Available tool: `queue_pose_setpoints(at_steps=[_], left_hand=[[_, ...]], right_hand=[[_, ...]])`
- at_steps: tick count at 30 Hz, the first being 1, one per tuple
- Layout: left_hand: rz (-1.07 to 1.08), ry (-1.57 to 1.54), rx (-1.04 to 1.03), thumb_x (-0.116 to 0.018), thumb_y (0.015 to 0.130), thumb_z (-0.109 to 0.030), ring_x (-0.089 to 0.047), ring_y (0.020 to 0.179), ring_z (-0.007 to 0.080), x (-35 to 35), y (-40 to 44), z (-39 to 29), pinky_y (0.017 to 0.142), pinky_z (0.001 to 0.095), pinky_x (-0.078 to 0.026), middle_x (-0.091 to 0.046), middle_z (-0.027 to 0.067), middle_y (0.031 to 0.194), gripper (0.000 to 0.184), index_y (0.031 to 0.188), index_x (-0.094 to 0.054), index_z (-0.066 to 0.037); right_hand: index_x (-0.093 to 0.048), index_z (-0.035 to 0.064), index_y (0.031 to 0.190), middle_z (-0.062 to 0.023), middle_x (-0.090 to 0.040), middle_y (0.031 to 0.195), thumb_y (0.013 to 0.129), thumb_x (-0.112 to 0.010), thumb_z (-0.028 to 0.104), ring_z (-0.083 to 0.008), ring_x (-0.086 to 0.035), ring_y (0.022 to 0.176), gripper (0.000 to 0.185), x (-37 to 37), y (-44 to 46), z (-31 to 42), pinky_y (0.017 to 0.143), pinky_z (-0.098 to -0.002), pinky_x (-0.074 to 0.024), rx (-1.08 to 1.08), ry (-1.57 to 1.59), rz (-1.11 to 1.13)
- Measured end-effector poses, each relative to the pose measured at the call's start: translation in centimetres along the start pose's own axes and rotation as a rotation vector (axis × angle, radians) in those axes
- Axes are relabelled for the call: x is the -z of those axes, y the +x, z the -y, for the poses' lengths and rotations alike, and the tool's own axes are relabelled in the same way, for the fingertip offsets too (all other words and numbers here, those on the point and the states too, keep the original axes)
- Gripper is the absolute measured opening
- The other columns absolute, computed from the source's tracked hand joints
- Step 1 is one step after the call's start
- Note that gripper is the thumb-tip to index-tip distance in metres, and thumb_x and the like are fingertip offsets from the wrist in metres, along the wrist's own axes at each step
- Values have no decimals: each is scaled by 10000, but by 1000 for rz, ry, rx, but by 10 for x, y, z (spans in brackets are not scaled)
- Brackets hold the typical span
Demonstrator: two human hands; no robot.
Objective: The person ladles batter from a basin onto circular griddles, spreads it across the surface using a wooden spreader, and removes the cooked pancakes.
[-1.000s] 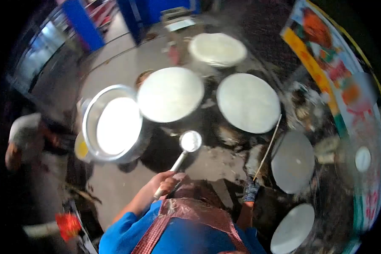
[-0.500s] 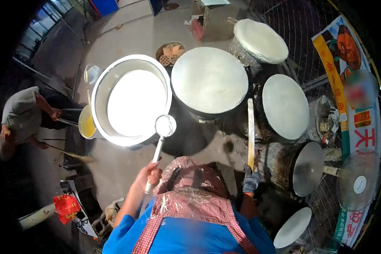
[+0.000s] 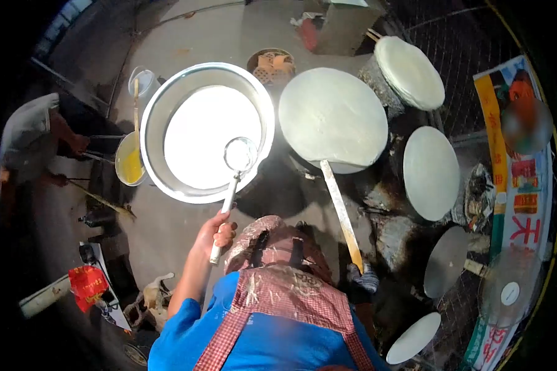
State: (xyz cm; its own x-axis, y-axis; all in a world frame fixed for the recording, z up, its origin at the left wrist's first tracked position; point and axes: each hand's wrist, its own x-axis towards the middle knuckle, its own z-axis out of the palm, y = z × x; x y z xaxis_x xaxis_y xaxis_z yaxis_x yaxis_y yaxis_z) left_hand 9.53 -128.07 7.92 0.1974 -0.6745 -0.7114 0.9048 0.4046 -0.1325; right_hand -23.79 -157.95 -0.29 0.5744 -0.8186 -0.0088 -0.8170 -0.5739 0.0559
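My bare left hand [image 3: 218, 232] is closed around the pale handle of a ladle [image 3: 240, 156]. The ladle's bowl, coated in white batter, is over the near right part of a big metal pot [image 3: 155, 173] of white liquid. My right hand [image 3: 362, 278], in a grey glove, grips the lower end of a long flat wooden spatula [image 3: 340, 213]. Its whitened tip is at the near edge of a round griddle covered with a pale batter sheet [image 3: 333, 117]. At that edge the sheet looks slightly folded or creased; whether the tip is under it I cannot tell.
More round griddles [image 3: 431, 173] curve along my right side, one with a thick pale top [image 3: 410, 73]. A bucket of yellow liquid [image 3: 130, 164] stands left of the pot. Perforated briquettes [image 3: 273, 67] sit behind. Another person [image 3: 31, 136] works at far left; a printed banner [image 3: 523, 204] hangs at right.
The spatula has swung left, its tip going from between two griddles to the near edge of the large one. The ladle remains over the pot's near side. The whole view has shifted somewhat.
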Motion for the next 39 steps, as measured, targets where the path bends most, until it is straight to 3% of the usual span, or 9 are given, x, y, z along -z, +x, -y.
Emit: queue_pose_setpoints(at_steps=[9, 12, 14, 18, 21, 24, 26, 29, 39], left_hand=[[9, -61, -58, -375, 890, -180, -250, 346, 44, 8, -10, 1, 250, 166, -232, -316, 6, 541, 308, 1195, -413, -198], [19, -88, -58, -375, 890, -183, -251, 345, 46, 17, -11, -4, 252, 171, -237, -319, 7, 544, 302, 1188, -421, -194], [31, -132, -55, -374, 889, -186, -254, 346, 47, 20, -14, -7, 254, 175, -239, -320, 8, 546, 299, 1183, -426, -191], [97, -271, -10, -391, 882, -176, -260, 369, 54, 36, -25, -16, 268, 180, -229, -317, 2, 547, 249, 1118, -461, -212], [90, -205, -111, -363, 892, -189, -260, 357, 59, 32, -43, -17, 274, 189, -248, -326, 16, 550, 306, 1195, -411, -191], [93, -196, -173, -349, 897, -190, -255, 354, 59, 41, -54, -16, 277, 191, -261, -328, 22, 553, 335, 1231, -383, -185], [68, -208, -205, -354, 896, -186, -252, 355, 58, 46, -60, -14, 276, 188, -260, -327, 21, 554, 335, 1230, -385, -185], [24, -257, -203, -406, 874, -175, -254, 358, 49, 52, -61, -16, 254, 168, -214, -309, 2, 537, 276, 1145, -450, -207], [61, -206, -131, -385, 884, -184, -257, 353, 48, 54, -53, -28, 265, 182, -255, -310, 4, 547, 308, 1189, -425, -193]], right_hand=[[-546, 69, 1003, -184, -574, 719, 744, -564, 371, -341, -557, 685, 399, 6, 39, 31, 612, -404, -444, 133, 105, 127], [-544, 65, 1009, -187, -573, 721, 738, -571, 367, -341, -558, 698, 406, 18, 88, 77, 618, -400, -445, 187, 121, 304], [-522, 107, 1061, -183, -572, 855, 691, -597, 304, -328, -561, 767, 426, 26, 128, 113, 662, -414, -451, 270, 76, 379], [-492, 85, 1075, -165, -484, 1103, 680, -589, 285, -316, -527, 909, 453, 19, 191, 169, 756, -436, -405, 691, 144, -79], [-498, 91, 1071, -159, -496, 1102, 666, -596, 277, -303, -541, 894, 457, 8, 229, 199, 769, -410, -405, 745, 134, -18], [-506, 101, 1054, -143, -517, 1059, 654, -591, 255, -290, -548, 882, 438, 11, 256, 213, 766, -392, -402, 737, -95, 261], [-522, 99, 998, -119, -544, 917, 645, -580, 241, -280, -561, 806, 385, 19, 269, 210, 718, -395, -408, 845, -75, 107], [-524, 84, 989, -129, -547, 937, 648, -580, 242, -292, -561, 803, 380, 35, 294, 214, 720, -396, -412, 743, -68, 56], [-535, 96, 962, -145, -567, 875, 688, -576, 244, -324, -572, 748, 314, 96, 338, 212, 673, -418, -450, 573, 47, -175]])
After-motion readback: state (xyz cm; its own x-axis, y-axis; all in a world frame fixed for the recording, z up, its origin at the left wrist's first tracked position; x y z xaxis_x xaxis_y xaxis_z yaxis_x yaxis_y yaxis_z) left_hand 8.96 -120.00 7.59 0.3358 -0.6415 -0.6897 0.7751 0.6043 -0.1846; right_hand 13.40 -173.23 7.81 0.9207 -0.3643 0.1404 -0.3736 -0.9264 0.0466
